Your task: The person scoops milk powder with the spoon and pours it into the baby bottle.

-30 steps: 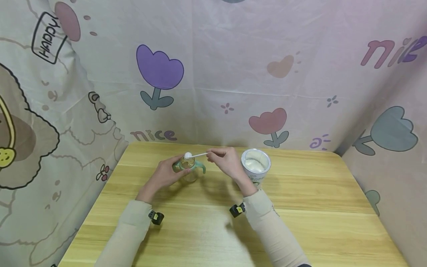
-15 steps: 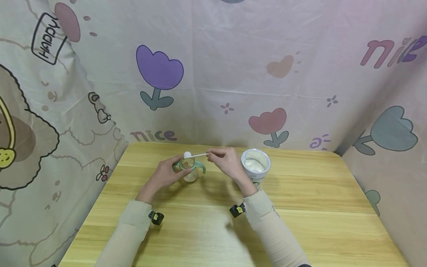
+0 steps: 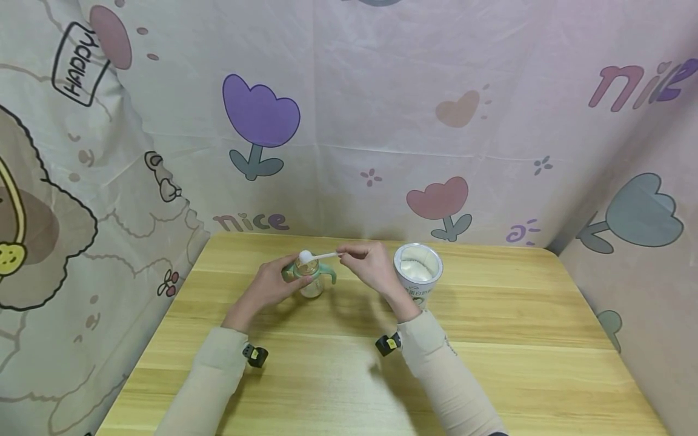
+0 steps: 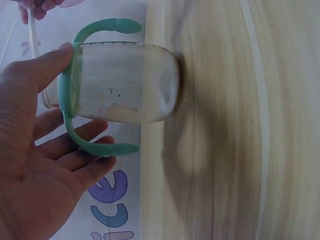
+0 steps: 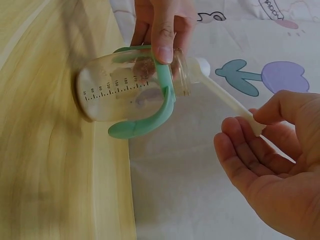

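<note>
A clear baby bottle (image 3: 312, 289) with green handles stands upright on the table. My left hand (image 3: 275, 281) grips it around the neck, with the thumb on the green collar in the left wrist view. White powder (image 4: 167, 87) shows at the bottom of the bottle, and measuring marks run up its side in the right wrist view. My right hand (image 3: 368, 265) pinches the end of a white measuring scoop's handle (image 5: 227, 97) between thumb and fingers. The scoop's bowl (image 3: 305, 257) is right at the bottle's open mouth.
Beside my right wrist stands an open white can (image 3: 421, 289) with pale powder (image 3: 416, 270) inside. The wooden table (image 3: 338, 387) ends at a printed cloth backdrop (image 3: 349, 121) behind, with more cloth on both sides.
The scoop's bowl has tilted and dipped slightly at the bottle's mouth. The lower part of the bottle looks whiter than a second ago. Left hand and can have stayed in place.
</note>
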The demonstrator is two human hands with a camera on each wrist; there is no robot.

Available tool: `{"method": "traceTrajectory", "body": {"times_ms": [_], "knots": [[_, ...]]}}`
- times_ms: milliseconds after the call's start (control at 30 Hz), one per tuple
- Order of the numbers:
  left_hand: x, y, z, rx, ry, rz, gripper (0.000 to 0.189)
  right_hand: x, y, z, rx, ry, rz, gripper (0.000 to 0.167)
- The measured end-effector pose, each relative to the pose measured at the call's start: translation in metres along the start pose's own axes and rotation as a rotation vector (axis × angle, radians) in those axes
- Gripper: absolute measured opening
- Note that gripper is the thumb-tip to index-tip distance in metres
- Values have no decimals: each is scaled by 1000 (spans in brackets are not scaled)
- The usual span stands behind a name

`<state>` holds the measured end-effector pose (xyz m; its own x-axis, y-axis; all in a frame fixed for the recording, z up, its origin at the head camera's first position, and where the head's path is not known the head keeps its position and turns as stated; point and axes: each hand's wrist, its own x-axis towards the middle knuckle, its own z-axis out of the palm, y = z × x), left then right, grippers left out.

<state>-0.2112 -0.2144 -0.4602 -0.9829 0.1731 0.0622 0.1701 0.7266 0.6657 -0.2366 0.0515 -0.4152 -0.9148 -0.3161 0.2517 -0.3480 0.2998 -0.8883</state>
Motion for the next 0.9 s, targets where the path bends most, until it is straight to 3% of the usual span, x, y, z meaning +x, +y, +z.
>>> {"method": "traceTrajectory", "body": {"times_ms": [533,900], "knots": [[1,-1,1,1,6,24,81,-1,-3,0,-30,15,35,23],[1,-1,1,-12,0,12,79,1,-4,1,46,28,93,23]]}}
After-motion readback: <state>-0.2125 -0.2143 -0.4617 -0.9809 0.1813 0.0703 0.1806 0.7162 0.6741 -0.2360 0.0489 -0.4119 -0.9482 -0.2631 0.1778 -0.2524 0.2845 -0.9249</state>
